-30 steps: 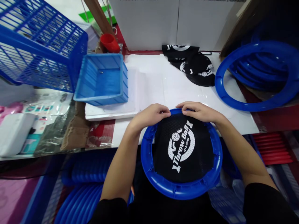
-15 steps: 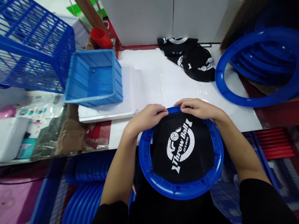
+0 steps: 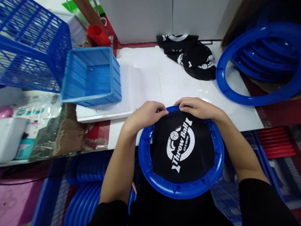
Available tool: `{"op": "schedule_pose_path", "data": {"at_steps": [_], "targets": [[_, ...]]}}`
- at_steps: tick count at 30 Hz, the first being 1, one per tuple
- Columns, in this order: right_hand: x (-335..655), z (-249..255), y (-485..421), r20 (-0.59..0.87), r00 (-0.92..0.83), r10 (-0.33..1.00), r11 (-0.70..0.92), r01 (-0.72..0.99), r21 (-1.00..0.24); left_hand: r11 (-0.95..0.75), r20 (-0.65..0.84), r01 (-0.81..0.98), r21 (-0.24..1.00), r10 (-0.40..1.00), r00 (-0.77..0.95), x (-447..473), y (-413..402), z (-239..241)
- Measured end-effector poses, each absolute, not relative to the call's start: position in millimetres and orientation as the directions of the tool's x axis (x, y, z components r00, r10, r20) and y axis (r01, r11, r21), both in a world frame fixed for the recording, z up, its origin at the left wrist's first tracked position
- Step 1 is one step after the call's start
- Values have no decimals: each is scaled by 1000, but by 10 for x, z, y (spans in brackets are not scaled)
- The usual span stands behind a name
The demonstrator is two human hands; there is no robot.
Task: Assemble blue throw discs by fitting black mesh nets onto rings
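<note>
Head view: 1 ring (image 3: 178, 190), blue, lying tilted between both hands at the near edge of the white table (image 3: 147, 78); 1 mesh (image 3: 182, 146), black, printed "Throw Ball", filling the ring's opening. 1 left hand (image 3: 151, 114), fingers pinching together at the ring's far rim; 1 right hand (image 3: 196, 107), fingers curling closed over the same rim, just beside the left; whether either is gripping mesh or ring alone, cannot tell. Beyond: several black meshes (image 3: 197, 61), overlapping; 1 other ring (image 3: 220, 75), leaning at right; 1 bin (image 3: 90, 99), light blue, standing at left.

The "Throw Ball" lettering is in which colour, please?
White lettering, on black mesh; it shows best in the head view.
</note>
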State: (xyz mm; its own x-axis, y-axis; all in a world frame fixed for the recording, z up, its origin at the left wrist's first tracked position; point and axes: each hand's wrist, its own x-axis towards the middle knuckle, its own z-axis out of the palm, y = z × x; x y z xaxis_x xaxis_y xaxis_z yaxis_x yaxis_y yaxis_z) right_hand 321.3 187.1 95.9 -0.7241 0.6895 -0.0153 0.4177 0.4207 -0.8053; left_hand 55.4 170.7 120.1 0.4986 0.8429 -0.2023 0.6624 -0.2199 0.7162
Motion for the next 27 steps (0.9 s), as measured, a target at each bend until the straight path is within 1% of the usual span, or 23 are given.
{"op": "schedule_pose_path", "data": {"at_steps": [6,10,13,16,21,23,27], "targets": [[3214,970,1849,5,-713,701,445,432,-785,-194,-222,662,724,843,489,544,1722,1203],[3235,971,1826,15,-701,713,447,439,-780,-173,-190,649,741,873,450,572,1676,1143],[3245,966,1814,29,-696,717,458,439,-773,-163,-163,668,726,903,398,622,1615,1096],[3251,963,1811,49,-697,715,479,438,-761,-181,-117,688,703,925,362,664,1556,1060],[3260,959,1817,69,-695,715,502,443,-743,-223,-62,688,690,930,363,666,1525,1032],[3266,958,1816,70,-692,718,500,443,-744,-222,-80,685,694,921,380,639,1553,1037],[3280,965,1815,65,-694,717,487,433,-758,-205,-178,638,742,858,482,563,1668,1055]]}}
